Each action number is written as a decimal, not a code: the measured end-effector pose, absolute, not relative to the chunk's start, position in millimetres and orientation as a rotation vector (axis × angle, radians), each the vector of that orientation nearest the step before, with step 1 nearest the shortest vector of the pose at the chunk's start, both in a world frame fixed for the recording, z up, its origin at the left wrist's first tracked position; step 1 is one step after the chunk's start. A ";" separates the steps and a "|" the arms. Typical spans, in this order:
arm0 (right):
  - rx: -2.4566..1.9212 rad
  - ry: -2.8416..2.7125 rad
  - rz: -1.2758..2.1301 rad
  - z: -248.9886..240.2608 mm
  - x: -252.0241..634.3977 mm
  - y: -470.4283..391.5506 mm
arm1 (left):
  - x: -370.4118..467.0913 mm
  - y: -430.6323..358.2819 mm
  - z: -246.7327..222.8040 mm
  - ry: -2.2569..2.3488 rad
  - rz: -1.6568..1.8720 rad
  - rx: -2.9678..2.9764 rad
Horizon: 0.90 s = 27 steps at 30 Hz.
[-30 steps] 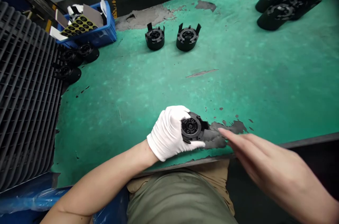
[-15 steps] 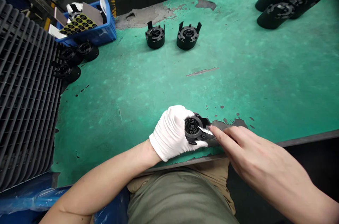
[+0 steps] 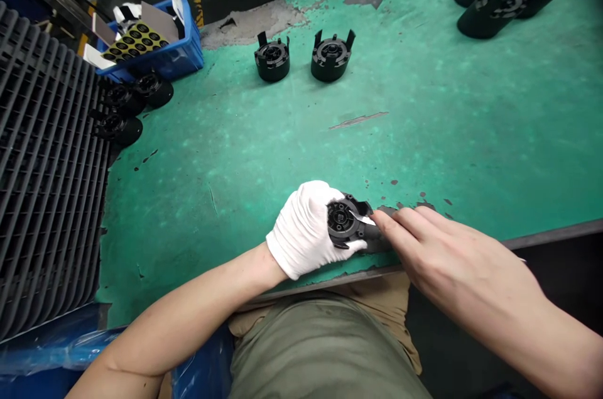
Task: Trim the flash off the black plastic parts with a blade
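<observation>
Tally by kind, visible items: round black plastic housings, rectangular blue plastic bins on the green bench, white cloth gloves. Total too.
Round black plastic housings: 9, one in the left hand
Rectangular blue plastic bin: 1
White cloth glove: 1
Total: 11

round labels (image 3: pixel 141 27) on yellow sheet (image 3: pixel 135 41), print unreadable

The left grip (image 3: pixel 305 230) is white-gloved, the top (image 3: pixel 325 349) olive-green and the trousers (image 3: pixel 394 306) tan.

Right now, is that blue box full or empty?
Looks full: in the blue box, a card and a black-spotted yellow sheet stick up past the top.
</observation>
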State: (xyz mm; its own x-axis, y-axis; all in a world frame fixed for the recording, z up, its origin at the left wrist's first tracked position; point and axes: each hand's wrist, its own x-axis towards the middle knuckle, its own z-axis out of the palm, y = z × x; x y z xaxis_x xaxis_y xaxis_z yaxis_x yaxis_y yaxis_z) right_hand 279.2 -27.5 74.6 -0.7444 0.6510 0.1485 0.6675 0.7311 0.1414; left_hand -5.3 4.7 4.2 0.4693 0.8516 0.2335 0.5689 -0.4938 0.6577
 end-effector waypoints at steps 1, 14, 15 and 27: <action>-1.083 -2.847 -0.289 76.0 277.6 -27.2 | -6.0 4.1 2.0 1.182 0.783 2.240; -1.328 -2.803 -0.481 83.8 245.6 -46.2 | -4.2 -2.6 -24.3 1.279 0.961 2.310; -1.350 -2.792 -0.480 82.9 243.4 -48.1 | -3.1 -2.8 -25.2 1.303 0.943 2.300; -1.295 -2.748 -0.309 84.9 285.9 -35.9 | -10.2 9.0 -17.9 1.212 0.811 2.225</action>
